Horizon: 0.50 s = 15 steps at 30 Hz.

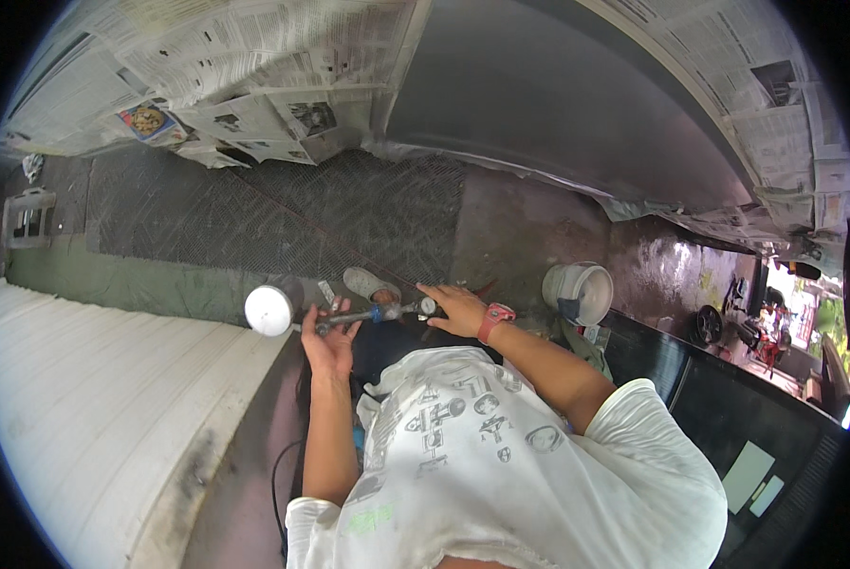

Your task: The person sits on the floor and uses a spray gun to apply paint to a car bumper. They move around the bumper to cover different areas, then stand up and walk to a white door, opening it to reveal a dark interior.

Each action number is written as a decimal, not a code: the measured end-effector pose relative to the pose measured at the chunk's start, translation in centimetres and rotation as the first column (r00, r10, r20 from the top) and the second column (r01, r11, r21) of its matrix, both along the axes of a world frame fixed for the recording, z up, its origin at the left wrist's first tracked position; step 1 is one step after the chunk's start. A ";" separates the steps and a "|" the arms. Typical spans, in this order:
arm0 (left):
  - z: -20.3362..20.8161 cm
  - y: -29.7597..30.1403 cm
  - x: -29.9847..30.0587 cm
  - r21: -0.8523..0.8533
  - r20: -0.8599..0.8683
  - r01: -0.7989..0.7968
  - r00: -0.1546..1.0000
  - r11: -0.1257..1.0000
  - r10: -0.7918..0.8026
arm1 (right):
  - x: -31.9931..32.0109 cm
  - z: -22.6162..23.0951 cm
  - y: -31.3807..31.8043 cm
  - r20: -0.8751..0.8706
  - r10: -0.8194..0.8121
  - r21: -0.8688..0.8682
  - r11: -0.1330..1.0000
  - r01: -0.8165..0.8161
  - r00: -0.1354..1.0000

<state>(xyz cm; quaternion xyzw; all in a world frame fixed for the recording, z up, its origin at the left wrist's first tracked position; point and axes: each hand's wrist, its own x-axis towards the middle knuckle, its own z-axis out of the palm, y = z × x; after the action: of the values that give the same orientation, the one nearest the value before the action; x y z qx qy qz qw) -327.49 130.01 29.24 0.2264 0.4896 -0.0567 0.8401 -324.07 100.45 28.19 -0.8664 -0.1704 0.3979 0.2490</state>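
Note:
My left hand [328, 343] grips the metal body of a paint spray gun [359, 318], which lies roughly level in front of my chest. A round white cup [268, 310] sits at the gun's left end. My right hand [455, 308], with a red watch on the wrist, rests on the gun's right end, fingers on a small round gauge [429, 305]. One grey shoe [368, 283] shows just beyond the gun, on the floor below.
A dark grey car panel [539, 104] masked with newspaper [254, 57] fills the top. Metal grating [283, 218] covers the floor. A white bucket [582, 289] stands right. A white corrugated panel [102, 398] lies left. A black hose [278, 474] trails down.

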 end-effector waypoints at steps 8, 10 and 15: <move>1.1 8.9 3.4 -0.064 -0.034 -0.132 0.991 0.989 0.130 | 2.9 -0.2 2.9 -0.024 -0.068 0.012 0.998 0.068 0.997; 2.5 10.7 4.4 -0.057 -0.060 -0.150 0.987 0.987 0.147 | 3.2 -0.9 3.8 0.045 -0.077 0.042 0.996 0.075 0.996; 4.9 16.0 5.9 -0.067 0.012 -0.186 0.982 0.980 0.187 | 5.7 -1.4 7.3 0.094 -0.254 0.181 0.955 0.234 0.963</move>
<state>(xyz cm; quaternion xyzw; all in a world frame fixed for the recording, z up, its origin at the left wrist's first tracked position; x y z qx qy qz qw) -321.62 145.99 34.14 0.1524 0.4989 0.0082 0.8531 -318.37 107.74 26.82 -0.8784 -0.1092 0.2972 0.3581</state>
